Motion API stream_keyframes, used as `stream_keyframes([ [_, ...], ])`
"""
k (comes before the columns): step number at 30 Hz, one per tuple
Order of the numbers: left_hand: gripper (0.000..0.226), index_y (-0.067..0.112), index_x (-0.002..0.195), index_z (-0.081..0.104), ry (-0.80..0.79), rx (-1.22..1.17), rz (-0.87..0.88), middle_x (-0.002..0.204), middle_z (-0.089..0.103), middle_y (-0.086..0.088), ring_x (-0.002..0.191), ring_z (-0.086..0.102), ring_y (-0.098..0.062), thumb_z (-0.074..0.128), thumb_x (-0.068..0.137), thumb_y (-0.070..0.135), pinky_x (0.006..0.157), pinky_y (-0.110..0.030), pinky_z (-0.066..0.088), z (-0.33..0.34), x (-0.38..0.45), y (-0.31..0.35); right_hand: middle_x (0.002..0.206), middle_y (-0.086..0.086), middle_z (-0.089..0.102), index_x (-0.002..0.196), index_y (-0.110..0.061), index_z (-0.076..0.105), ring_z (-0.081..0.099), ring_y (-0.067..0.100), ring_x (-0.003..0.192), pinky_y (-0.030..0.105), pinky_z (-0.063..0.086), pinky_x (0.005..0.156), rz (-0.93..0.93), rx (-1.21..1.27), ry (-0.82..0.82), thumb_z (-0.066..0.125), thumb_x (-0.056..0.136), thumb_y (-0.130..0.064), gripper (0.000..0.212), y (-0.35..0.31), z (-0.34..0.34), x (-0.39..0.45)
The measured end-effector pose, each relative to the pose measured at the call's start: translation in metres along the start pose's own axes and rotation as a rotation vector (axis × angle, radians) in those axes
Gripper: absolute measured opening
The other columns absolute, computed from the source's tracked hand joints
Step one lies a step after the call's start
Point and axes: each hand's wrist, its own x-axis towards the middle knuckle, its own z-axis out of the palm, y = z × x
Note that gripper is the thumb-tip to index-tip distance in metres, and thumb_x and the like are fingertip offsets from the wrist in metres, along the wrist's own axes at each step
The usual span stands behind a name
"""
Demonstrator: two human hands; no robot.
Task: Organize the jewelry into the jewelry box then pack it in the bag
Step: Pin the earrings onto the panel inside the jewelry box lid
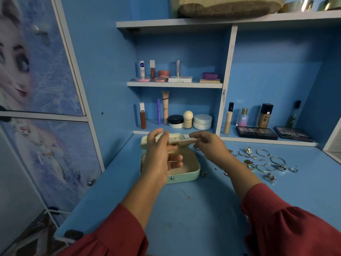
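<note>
A mint-green jewelry box stands open on the blue desk, its lid tipped back. Above the box both hands hold a flat beige inner tray: my left hand grips its left end, and my right hand pinches its right end. The box's beige inside is partly hidden by my left hand. Loose jewelry, silver bangles, rings and small pieces, lies scattered on the desk to the right of the box. A beige-and-brown bag sits on the top shelf.
Cosmetics fill the shelves behind the box: tubes, jars and bottles, and dark eyeshadow palettes at the right. A printed cupboard door stands at the left. Metal bowls sit on the top shelf.
</note>
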Motion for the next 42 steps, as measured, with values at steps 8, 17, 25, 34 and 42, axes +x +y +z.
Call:
stream_keyframes([
  [8,0.035,0.043,0.132,0.036,0.014,0.268,0.302,0.083,0.071,-0.014,0.040,0.057,-0.018,0.038,0.098,0.050,0.041,-0.025,0.046,-0.011,0.031,0.021,0.089,-0.006,0.065,0.099,-0.019,0.067,0.057,0.011,0.084,0.022,0.044,0.073,-0.014,0.142,0.165,0.053,0.096,-0.010,0.017,0.005,0.022,0.015],
  [17,0.010,0.020,0.096,0.057,0.432,0.481,0.447,0.087,0.057,0.007,0.073,0.054,-0.005,0.053,0.093,0.029,0.062,-0.023,0.040,-0.055,0.074,-0.001,0.085,-0.003,0.059,0.116,-0.010,0.067,0.046,-0.001,0.064,0.011,0.035,0.058,-0.002,0.052,0.225,0.052,0.097,-0.015,0.025,0.010,0.029,0.026],
  [25,0.022,0.020,0.081,0.063,0.225,0.343,0.306,0.083,0.066,0.002,0.073,0.061,-0.014,0.050,0.096,0.011,0.071,-0.032,0.051,-0.069,0.088,-0.013,0.092,-0.004,0.069,0.106,-0.017,0.071,0.059,0.003,0.076,0.019,0.049,0.070,0.026,-0.056,0.033,0.062,0.092,-0.019,0.017,0.008,-0.008,0.008],
  [34,0.020,0.015,0.113,0.064,0.209,0.254,0.258,0.097,0.067,0.000,0.078,0.063,-0.009,0.051,0.098,0.013,0.068,-0.023,0.052,-0.071,0.092,-0.016,0.080,-0.005,0.073,0.082,-0.028,0.076,0.061,0.009,0.072,0.017,0.047,0.066,0.058,-0.305,-0.259,0.076,0.080,-0.016,0.012,0.009,-0.051,-0.019],
  [42,0.016,0.021,0.106,0.063,0.196,0.264,0.258,0.092,0.067,0.005,0.075,0.063,-0.009,0.050,0.098,0.015,0.068,-0.027,0.053,-0.073,0.091,-0.017,0.086,-0.015,0.069,0.082,-0.033,0.077,0.062,0.008,0.087,0.035,0.054,0.085,0.078,-0.604,-0.437,0.080,0.071,-0.035,0.012,0.003,-0.038,-0.024],
])
